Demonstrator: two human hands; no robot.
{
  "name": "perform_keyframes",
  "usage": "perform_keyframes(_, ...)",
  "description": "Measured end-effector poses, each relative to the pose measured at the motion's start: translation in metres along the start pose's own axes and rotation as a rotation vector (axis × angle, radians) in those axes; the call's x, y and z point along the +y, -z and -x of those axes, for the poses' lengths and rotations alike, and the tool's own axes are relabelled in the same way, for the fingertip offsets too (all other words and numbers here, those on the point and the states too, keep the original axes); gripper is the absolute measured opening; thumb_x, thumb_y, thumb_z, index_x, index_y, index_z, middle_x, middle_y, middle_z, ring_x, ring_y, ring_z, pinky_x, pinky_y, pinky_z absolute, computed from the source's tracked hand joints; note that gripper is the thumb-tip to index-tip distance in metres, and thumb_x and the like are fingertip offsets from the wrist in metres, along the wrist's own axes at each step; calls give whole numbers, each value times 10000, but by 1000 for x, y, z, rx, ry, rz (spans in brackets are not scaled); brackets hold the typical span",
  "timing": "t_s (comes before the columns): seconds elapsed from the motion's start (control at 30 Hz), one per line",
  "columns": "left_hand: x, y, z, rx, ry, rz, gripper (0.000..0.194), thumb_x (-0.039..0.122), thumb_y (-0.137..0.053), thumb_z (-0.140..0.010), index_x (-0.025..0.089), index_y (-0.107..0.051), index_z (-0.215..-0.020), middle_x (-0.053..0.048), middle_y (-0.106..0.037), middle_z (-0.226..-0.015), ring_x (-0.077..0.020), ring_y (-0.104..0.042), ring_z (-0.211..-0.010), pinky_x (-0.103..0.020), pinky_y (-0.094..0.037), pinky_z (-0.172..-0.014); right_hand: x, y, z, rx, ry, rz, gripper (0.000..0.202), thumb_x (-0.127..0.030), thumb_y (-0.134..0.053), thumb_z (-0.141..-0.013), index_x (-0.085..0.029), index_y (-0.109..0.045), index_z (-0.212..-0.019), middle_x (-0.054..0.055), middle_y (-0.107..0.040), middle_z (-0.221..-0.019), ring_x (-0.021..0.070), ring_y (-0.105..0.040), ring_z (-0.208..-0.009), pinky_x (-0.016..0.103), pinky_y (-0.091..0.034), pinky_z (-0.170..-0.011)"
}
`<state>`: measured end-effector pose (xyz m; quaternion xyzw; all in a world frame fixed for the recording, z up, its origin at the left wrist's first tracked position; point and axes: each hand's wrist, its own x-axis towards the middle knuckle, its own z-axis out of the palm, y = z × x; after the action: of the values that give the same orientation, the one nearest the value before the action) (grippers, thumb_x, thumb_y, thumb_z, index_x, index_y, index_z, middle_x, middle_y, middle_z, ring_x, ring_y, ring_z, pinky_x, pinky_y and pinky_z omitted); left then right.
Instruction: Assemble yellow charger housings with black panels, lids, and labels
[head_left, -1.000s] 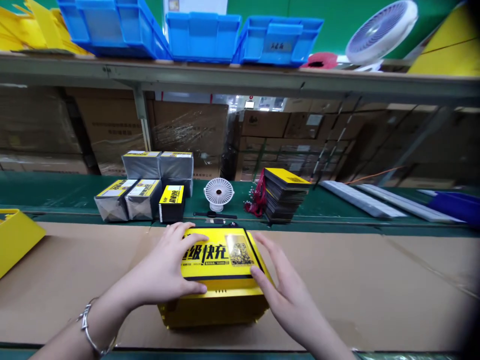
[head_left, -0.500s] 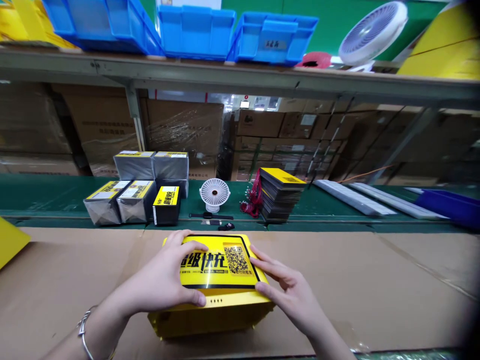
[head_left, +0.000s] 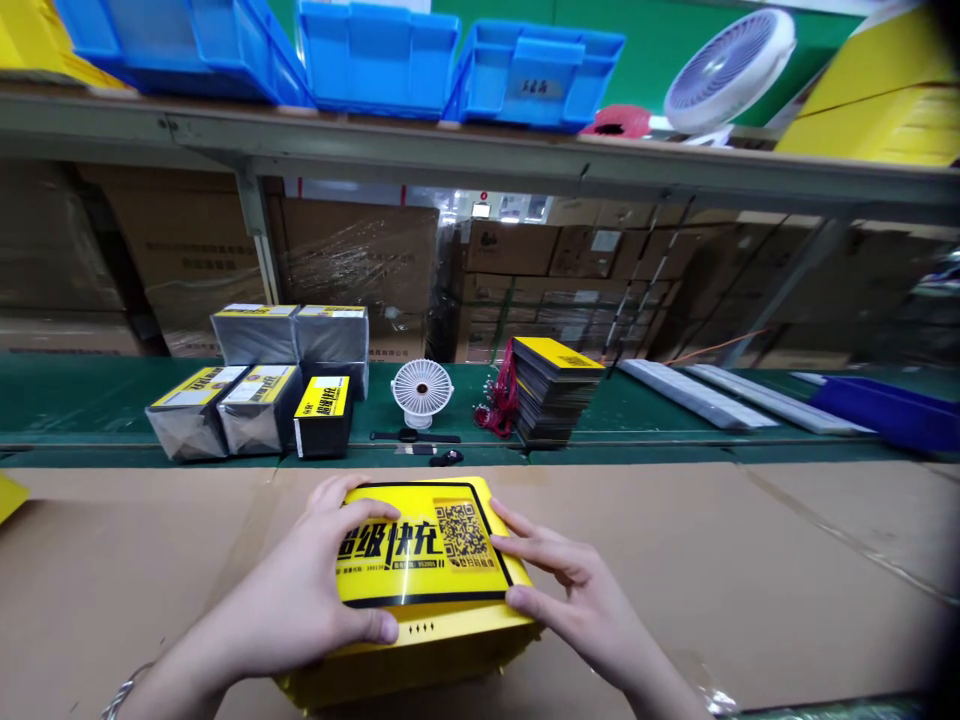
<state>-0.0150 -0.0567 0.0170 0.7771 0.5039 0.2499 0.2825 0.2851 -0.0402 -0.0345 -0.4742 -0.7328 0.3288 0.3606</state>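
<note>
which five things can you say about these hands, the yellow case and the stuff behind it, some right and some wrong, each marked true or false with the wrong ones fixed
1. The left hand and the right hand are at opposite sides of the yellow case. True.
2. The QR code is at the end of the panel nearer the left hand. False: it is at the end nearer the right hand.
3. Three blue bins show on the shelf. True.
4. The small white fan lies face down. False: it stands upright.
5. The yellow-topped stack is to the right of that fan. True.
</note>
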Motion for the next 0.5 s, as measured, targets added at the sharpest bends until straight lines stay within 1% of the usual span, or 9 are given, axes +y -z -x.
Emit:
perform_keyframes(0.07, 0, 0, -3, -24, -1, -38, 732, 525, -807, -538, 359, -531, -1195, -50, -288, -1457, -328, -275, -1357, -528, -261, -1120, 0, 1, -1, -6, -5, -12, 407, -468, -718, -729, -281, -694, -1090, 92, -504, -1364, 327, -465, -1264, 545, -360, -1067)
perform_keyframes(0.17, -2, -4, -7, -41, 14, -118, 861, 641, -789, -457, 351, -543, -1229, -68, -274, -1494, -378, -217, -1382, -574, -249, -1110, -8, 4, -1, -47, -15, 43, 392, -482, -702, -740, -284, -701, -1078, 88, -503, -1368, 330, -457, -1270, 551, -341, -1077)
perform_keyframes(0.2, -3, -5, -7, -46, 6, -152, 888, 674, -768, -457, 350, -536, -1250, -74, -273, -1508, -390, -184, -1394, -598, -220, -1111, -12, 5, -1, -68, -26, 84, 389, -490, -697, -742, -292, -701, -1077, 81, -502, -1371, 328, -452, -1274, 557, -328, -1084)
perform_keyframes(0.27, -7, -7, -7, -72, -31, -221, 885, 706, -695, -551, 363, -465, -1334, -72, -256, -1537, -387, -126, -1416, -642, -101, -1115, -21, 10, -2, -111, -51, 180, 425, -507, -687, -743, -322, -671, -1125, 59, -483, -1392, 318, -429, -1295, 571, -296, -1096)
perform_keyframes(0.33, -16, -4, -2, -108, -70, -265, 840, 669, -613, -689, 377, -319, -1419, -58, -213, -1558, -361, -95, -1428, -655, 6, -1104, -27, 17, -7, -164, -61, 252, 599, -528, -707, -712, -350, -561, -1265, 43, -388, -1463, 313, -353, -1346, 576, -256, -1111)
perform_keyframes(0.37, -21, -2, 1, -123, -73, -265, 820, 632, -583, -744, 375, -243, -1443, -51, -180, -1564, -347, -89, -1430, -649, 16, -1104, -28, 20, -12, -196, -53, 268, 734, -539, -732, -677, -355, -476, -1340, 43, -319, -1501, 316, -298, -1373, 576, -234, -1117)
perform_keyframes(0.43, -35, 6, 11, -136, -22, -240, 820, 578, -556, -797, 368, -129, -1464, -32, -104, -1572, -321, -65, -1434, -616, -40, -1123, -26, 27, -26, -287, -5, 243, 985, -547, -787, -591, -337, -320, -1432, 59, -226, -1537, 325, -228, -1398, 561, -218, -1125)
perform_keyframes(0.47, -41, 11, 16, -139, 20, -228, 831, 567, -552, -804, 368, -92, -1467, -21, -68, -1574, -312, -48, -1434, -597, -79, -1129, -22, 28, -35, -332, 28, 209, 1060, -541, -811, -550, -323, -288, -1447, 70, -237, -1533, 327, -243, -1393, 544, -236, -1124)
perform_keyframes(0.5, -47, 15, 21, -140, 60, -221, 837, 563, -546, -810, 367, -68, -1469, -13, -38, -1575, -306, -35, -1434, -582, -109, -1132, -19, 29, -45, -361, 51, 173, 1079, -530, -821, -538, -310, -286, -1448, 78, -285, -1512, 320, -297, -1371, 519, -277, -1116)
